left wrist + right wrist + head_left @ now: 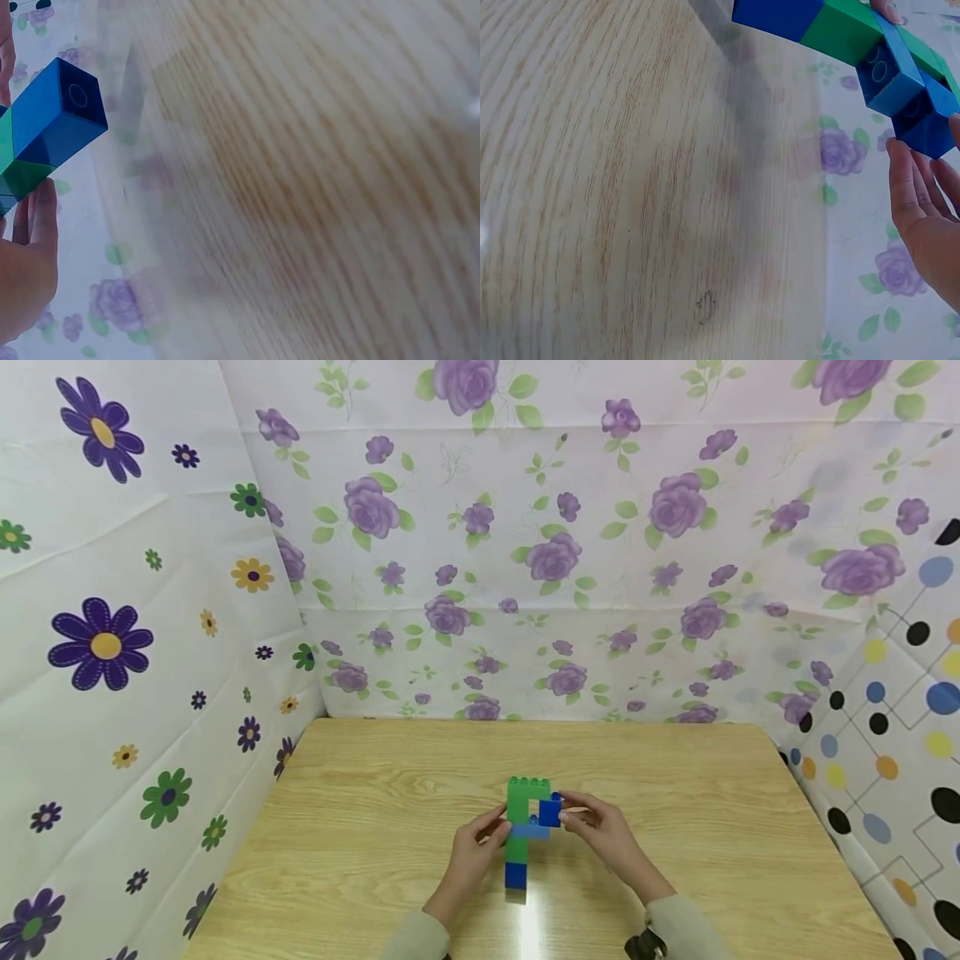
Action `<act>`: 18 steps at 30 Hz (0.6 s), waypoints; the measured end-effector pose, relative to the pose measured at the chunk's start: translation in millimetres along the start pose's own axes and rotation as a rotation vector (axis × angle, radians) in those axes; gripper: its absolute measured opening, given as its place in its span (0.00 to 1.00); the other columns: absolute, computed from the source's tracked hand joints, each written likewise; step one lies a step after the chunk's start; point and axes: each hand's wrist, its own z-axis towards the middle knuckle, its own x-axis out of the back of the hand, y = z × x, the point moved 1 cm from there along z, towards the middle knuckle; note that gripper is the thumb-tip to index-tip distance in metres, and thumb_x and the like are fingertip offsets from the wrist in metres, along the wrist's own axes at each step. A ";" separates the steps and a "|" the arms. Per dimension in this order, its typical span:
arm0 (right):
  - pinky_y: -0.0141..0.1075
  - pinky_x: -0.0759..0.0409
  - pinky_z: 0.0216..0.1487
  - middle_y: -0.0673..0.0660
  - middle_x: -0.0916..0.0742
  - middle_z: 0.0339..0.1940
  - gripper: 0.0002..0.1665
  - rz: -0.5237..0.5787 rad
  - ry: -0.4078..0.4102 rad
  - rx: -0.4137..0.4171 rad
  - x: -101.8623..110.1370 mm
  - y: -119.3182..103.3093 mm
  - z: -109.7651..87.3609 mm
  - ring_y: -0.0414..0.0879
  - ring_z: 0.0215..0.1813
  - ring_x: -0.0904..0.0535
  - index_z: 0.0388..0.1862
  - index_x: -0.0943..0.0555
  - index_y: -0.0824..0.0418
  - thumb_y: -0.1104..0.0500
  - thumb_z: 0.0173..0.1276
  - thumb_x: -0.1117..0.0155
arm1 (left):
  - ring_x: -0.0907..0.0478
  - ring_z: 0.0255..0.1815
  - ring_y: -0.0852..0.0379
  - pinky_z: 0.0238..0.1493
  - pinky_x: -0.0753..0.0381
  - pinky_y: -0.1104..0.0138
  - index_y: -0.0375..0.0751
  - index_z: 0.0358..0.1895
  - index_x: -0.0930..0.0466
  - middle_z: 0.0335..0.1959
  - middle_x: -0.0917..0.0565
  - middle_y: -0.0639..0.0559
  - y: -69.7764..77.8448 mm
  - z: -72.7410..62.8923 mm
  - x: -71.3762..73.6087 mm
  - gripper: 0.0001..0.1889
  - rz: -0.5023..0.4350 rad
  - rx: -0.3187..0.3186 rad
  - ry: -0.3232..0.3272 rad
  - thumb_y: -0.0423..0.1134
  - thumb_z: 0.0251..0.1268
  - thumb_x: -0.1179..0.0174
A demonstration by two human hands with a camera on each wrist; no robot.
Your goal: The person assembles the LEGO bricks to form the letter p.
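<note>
My left hand (474,852) grips the side of an upright stack of toy building bricks (517,810). A studded green brick tops it, reaching right; lower down a light blue brick (534,832) also juts right. Below that come a green piece (517,849) and, lowest, a dark blue brick (516,876), whose hollow underside shows in the left wrist view. Between fingers and thumb my right hand (606,833) pinches a blue brick (550,813), in the space between the two jutting parts. In the right wrist view this blue brick (933,124) sits close to the light blue one.
Under the hands lies a wood-grain table (360,827). Patterned cloth hangs behind it, with a flowered sheet (105,743) on the left and a dotted one (892,735) on the right. A dark strap (645,945) shows at the right sleeve.
</note>
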 end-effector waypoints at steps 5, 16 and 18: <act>0.44 0.17 0.53 0.62 0.20 0.55 0.28 0.010 0.001 -0.026 -1.8 3.6 5.3 0.50 0.51 0.18 0.65 0.27 0.59 0.52 0.69 0.37 | 0.22 0.46 0.53 0.45 0.16 0.69 0.33 0.61 0.25 0.47 0.17 0.41 21.2 -5.4 -0.2 0.19 0.040 0.007 0.014 0.35 0.70 0.43; 0.49 0.18 0.53 0.63 0.20 0.55 0.28 0.036 0.014 -0.080 -3.9 19.9 17.4 0.54 0.50 0.18 0.65 0.27 0.61 0.53 0.69 0.37 | 0.21 0.40 0.58 0.42 0.14 0.64 0.40 0.61 0.23 0.42 0.16 0.46 -20.8 12.8 -1.1 0.20 0.053 0.052 0.071 0.42 0.68 0.40; 0.51 0.18 0.53 0.63 0.20 0.54 0.27 0.040 0.016 -0.074 -4.0 22.2 18.6 0.53 0.49 0.18 0.64 0.26 0.61 0.53 0.69 0.37 | 0.20 0.40 0.58 0.41 0.13 0.64 0.39 0.60 0.22 0.41 0.16 0.46 -21.6 13.3 -1.6 0.20 0.057 0.051 0.084 0.41 0.67 0.39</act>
